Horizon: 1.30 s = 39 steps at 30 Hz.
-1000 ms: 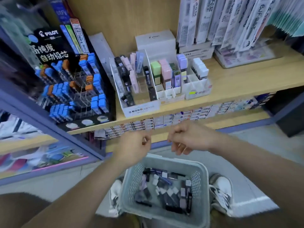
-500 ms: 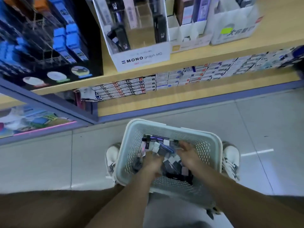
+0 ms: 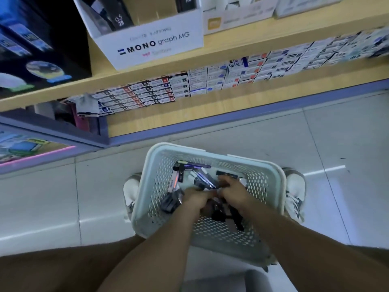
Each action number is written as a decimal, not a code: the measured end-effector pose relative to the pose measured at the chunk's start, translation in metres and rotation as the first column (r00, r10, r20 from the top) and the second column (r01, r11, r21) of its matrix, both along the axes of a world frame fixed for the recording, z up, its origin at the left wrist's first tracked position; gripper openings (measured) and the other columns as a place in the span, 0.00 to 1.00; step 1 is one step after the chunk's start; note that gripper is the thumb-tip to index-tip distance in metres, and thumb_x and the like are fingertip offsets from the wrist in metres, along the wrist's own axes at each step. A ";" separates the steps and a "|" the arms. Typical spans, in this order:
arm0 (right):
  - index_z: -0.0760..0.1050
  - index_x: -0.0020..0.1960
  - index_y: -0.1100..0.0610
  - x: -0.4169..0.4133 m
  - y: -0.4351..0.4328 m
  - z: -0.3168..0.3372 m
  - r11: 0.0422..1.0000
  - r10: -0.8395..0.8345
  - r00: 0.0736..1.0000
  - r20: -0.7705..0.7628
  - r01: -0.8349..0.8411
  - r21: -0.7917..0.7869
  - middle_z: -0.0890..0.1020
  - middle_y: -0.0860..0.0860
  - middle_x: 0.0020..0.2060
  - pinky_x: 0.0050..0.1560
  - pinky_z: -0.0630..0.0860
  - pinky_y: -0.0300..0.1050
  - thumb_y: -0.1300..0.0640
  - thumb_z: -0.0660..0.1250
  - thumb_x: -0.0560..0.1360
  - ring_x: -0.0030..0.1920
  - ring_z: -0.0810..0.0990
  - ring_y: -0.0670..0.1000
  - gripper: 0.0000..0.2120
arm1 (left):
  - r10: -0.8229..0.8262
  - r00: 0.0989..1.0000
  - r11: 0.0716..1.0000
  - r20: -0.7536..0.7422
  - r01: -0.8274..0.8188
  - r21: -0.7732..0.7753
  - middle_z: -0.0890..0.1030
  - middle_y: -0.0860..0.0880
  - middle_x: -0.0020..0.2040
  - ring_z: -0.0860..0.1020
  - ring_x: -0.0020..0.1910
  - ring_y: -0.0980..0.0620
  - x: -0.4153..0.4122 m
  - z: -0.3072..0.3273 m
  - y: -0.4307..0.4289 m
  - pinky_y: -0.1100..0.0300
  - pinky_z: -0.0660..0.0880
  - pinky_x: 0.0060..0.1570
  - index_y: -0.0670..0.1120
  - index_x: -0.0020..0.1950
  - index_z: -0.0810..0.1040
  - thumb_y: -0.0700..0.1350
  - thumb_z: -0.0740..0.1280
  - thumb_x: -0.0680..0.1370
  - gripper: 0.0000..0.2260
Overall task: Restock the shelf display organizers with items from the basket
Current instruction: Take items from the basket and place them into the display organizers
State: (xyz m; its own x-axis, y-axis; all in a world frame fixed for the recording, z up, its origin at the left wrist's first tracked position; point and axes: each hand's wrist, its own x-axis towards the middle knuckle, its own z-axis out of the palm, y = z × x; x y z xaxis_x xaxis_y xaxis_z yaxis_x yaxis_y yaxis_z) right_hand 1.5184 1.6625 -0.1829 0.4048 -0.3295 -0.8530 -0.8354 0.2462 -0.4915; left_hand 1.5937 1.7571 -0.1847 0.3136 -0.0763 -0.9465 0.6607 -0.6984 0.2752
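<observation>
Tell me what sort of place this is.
Most likely a stationery shop aisle: a MONO graph MG display box on a wooden shelf, rows of small boxed stock stacked below it, and a basket of small packs on the tiled floor.

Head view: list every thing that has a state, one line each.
basket: upright on the floor, partly full.
packs: loose, jumbled in the basket.
left hand: down among the packs, grip hidden.
right hand: fingers curled over packs, grip unclear.
display box: upright on the shelf, partly filled.
small boxes: stacked in rows below the shelf.
</observation>
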 end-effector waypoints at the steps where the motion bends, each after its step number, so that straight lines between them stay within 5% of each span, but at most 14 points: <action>1: 0.74 0.66 0.59 -0.001 0.002 0.000 0.997 -0.054 0.999 0.002 0.054 0.049 0.80 0.55 0.53 0.54 0.77 0.49 0.72 0.64 0.72 0.53 0.79 0.55 0.24 | 0.008 1.000 1.000 -0.019 -0.008 -0.017 0.81 0.41 0.35 0.76 0.23 0.51 -0.001 0.003 -0.001 0.60 0.75 0.28 0.40 0.44 0.80 0.36 0.76 0.68 0.08; 5: 0.79 0.57 0.63 -0.001 0.006 0.003 0.960 -0.230 0.973 -0.010 0.229 0.161 0.81 0.57 0.48 0.35 0.76 0.37 0.79 0.56 0.70 0.41 0.78 0.52 0.24 | -0.050 0.999 0.998 0.011 0.051 -0.037 0.77 0.43 0.29 0.74 0.24 0.50 0.001 0.007 0.000 0.61 0.71 0.29 0.40 0.40 0.79 0.34 0.73 0.70 0.04; 9: 0.83 0.48 0.59 0.001 0.003 0.011 0.888 -0.363 0.930 0.062 0.324 0.327 0.85 0.58 0.47 0.50 0.77 0.49 0.76 0.58 0.69 0.46 0.82 0.56 0.21 | -0.082 0.997 0.987 -0.006 0.080 -0.140 0.79 0.43 0.31 0.75 0.27 0.48 0.015 0.013 0.003 0.59 0.74 0.28 0.39 0.42 0.81 0.36 0.73 0.71 0.03; 12: 0.83 0.51 0.55 0.002 0.002 0.019 0.869 -0.256 0.966 0.034 0.214 0.447 0.85 0.57 0.51 0.59 0.72 0.53 0.58 0.64 0.74 0.50 0.82 0.54 0.10 | -0.002 1.000 0.973 -0.013 -0.001 -0.232 0.83 0.41 0.40 0.81 0.33 0.49 0.034 0.027 0.005 0.56 0.81 0.38 0.38 0.49 0.82 0.37 0.73 0.73 0.06; 15: 0.79 0.59 0.53 0.008 -0.004 0.026 0.797 -0.102 0.995 0.024 0.067 0.600 0.85 0.55 0.52 0.62 0.68 0.56 0.38 0.61 0.77 0.53 0.84 0.54 0.22 | 0.026 0.999 0.954 0.040 -0.013 -0.300 0.84 0.40 0.44 0.81 0.39 0.45 0.043 0.034 0.006 0.50 0.80 0.47 0.39 0.48 0.81 0.42 0.71 0.75 0.07; 17: 0.77 0.63 0.53 0.015 -0.007 0.034 0.708 -0.203 0.978 0.041 0.117 0.696 0.85 0.57 0.51 0.58 0.75 0.58 0.35 0.60 0.75 0.51 0.84 0.58 0.27 | -0.120 0.971 0.951 0.205 0.172 -0.258 0.85 0.46 0.42 0.83 0.38 0.47 0.040 0.041 0.002 0.48 0.80 0.48 0.45 0.47 0.81 0.50 0.68 0.77 0.09; 21: 0.78 0.62 0.57 0.014 -0.006 0.037 0.588 -0.440 0.898 -0.024 0.308 0.748 0.84 0.60 0.45 0.50 0.82 0.56 0.36 0.59 0.77 0.43 0.84 0.59 0.28 | -0.391 0.822 0.858 0.414 0.488 -0.158 0.81 0.50 0.48 0.80 0.40 0.55 0.033 0.050 -0.007 0.61 0.77 0.38 0.49 0.57 0.76 0.52 0.57 0.82 0.11; 25: 0.79 0.54 0.60 0.007 -0.003 0.036 0.567 -0.514 0.853 -0.089 0.416 0.711 0.84 0.60 0.41 0.33 0.80 0.42 0.49 0.61 0.80 0.34 0.82 0.53 0.15 | -0.314 0.930 0.883 0.193 0.360 -0.301 0.83 0.44 0.52 0.81 0.49 0.40 0.046 0.044 0.001 0.48 0.77 0.49 0.49 0.58 0.81 0.37 0.61 0.80 0.13; 27: 0.78 0.57 0.57 0.008 -0.004 0.034 0.602 -0.514 0.852 -0.103 0.444 0.664 0.85 0.60 0.42 0.29 0.77 0.38 0.57 0.61 0.81 0.31 0.80 0.50 0.09 | -0.316 0.907 0.887 0.277 0.386 -0.253 0.82 0.45 0.57 0.80 0.55 0.42 0.055 0.036 0.005 0.51 0.75 0.56 0.47 0.58 0.82 0.35 0.63 0.77 0.14; 28: 0.78 0.58 0.55 0.008 -0.005 0.033 0.629 -0.509 0.855 -0.096 0.446 0.636 0.84 0.60 0.41 0.28 0.76 0.37 0.59 0.61 0.81 0.31 0.79 0.50 0.09 | -0.411 0.816 0.854 0.406 0.501 -0.141 0.80 0.47 0.61 0.77 0.58 0.44 0.061 0.031 0.008 0.54 0.73 0.59 0.49 0.60 0.80 0.36 0.64 0.77 0.15; 30: 0.78 0.58 0.54 0.009 -0.006 0.033 0.693 -0.484 0.873 -0.063 0.426 0.581 0.84 0.58 0.40 0.28 0.75 0.37 0.60 0.61 0.81 0.31 0.78 0.50 0.09 | -0.721 0.414 0.594 0.556 0.781 0.190 0.71 0.49 0.66 0.69 0.65 0.46 0.067 0.021 0.013 0.56 0.68 0.64 0.53 0.68 0.73 0.39 0.66 0.75 0.22; 33: 0.77 0.54 0.53 0.008 -0.008 0.035 0.757 -0.443 0.896 -0.035 0.395 0.521 0.82 0.58 0.39 0.29 0.76 0.39 0.64 0.62 0.80 0.31 0.78 0.52 0.09 | -0.875 -0.086 0.152 0.476 0.885 0.440 0.63 0.47 0.67 0.61 0.68 0.44 0.062 0.014 0.019 0.50 0.70 0.62 0.59 0.74 0.61 0.44 0.71 0.71 0.34; 35: 0.76 0.55 0.55 0.006 -0.010 0.037 0.774 -0.426 0.904 -0.022 0.377 0.509 0.82 0.58 0.38 0.31 0.77 0.42 0.66 0.62 0.80 0.32 0.79 0.54 0.10 | -0.876 -0.248 0.002 0.413 0.856 0.518 0.62 0.45 0.68 0.59 0.69 0.43 0.057 0.009 0.021 0.48 0.68 0.61 0.58 0.73 0.61 0.45 0.72 0.71 0.34; 39: 0.76 0.55 0.57 0.003 -0.016 0.042 0.798 -0.356 0.934 -0.007 0.308 0.517 0.83 0.59 0.36 0.34 0.78 0.46 0.68 0.63 0.79 0.35 0.80 0.58 0.10 | -0.865 -0.354 -0.082 0.357 0.800 0.594 0.63 0.44 0.69 0.59 0.70 0.42 0.052 -0.003 0.024 0.48 0.63 0.63 0.53 0.70 0.64 0.44 0.71 0.71 0.30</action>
State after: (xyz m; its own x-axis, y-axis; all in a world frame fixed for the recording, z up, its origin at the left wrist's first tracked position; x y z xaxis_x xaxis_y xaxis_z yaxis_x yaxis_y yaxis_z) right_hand 1.5217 1.6465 -0.1406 0.4289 0.0069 -0.9033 -0.6168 0.7328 -0.2872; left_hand 1.6456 1.7815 -0.1882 0.2867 -0.7339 -0.6158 -0.9258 -0.3776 0.0190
